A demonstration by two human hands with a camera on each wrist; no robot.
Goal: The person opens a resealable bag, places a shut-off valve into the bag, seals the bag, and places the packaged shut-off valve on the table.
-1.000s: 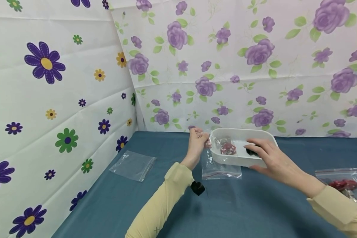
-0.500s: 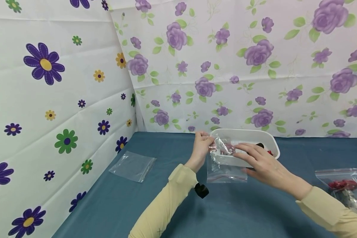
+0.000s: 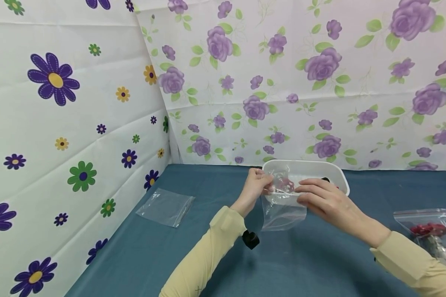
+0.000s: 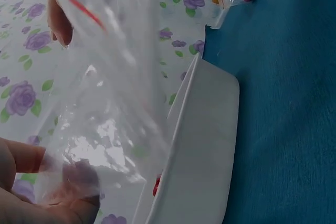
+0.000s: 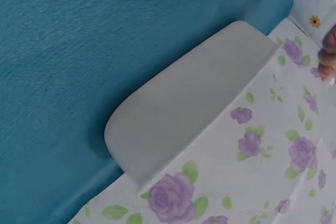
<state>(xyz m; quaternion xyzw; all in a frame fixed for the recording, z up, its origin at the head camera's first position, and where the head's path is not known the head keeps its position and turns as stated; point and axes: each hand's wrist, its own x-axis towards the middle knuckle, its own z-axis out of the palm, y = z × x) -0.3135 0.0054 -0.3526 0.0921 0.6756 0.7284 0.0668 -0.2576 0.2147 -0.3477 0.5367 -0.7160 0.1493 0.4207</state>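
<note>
My left hand (image 3: 253, 187) pinches the upper left of a clear zip bag (image 3: 280, 214), which hangs in front of the white tray (image 3: 321, 163). In the left wrist view the bag (image 4: 105, 108) spreads across the picture, a red zip line near its top. My right hand (image 3: 330, 202) has its fingertips at the bag's right edge and seems to grip it; its thumb is hidden. Inside the tray, a red wheel-like piece (image 3: 289, 185) shows beside and through the bag. A small black piece (image 3: 325, 179) lies in the tray behind the right hand.
Flat on the left of the blue tablecloth (image 3: 208, 247) lies another clear zip bag (image 3: 166, 207). At the far right stands out a zip bag (image 3: 429, 237) holding a metal fitting with a red wheel handle. Flowered sheets (image 3: 282, 82) rise behind and on the left.
My right hand has left the black piece in the tray and moved left to the bag's edge. The left hand has shifted slightly right with the bag, whose lower edge now slants up rightward.
</note>
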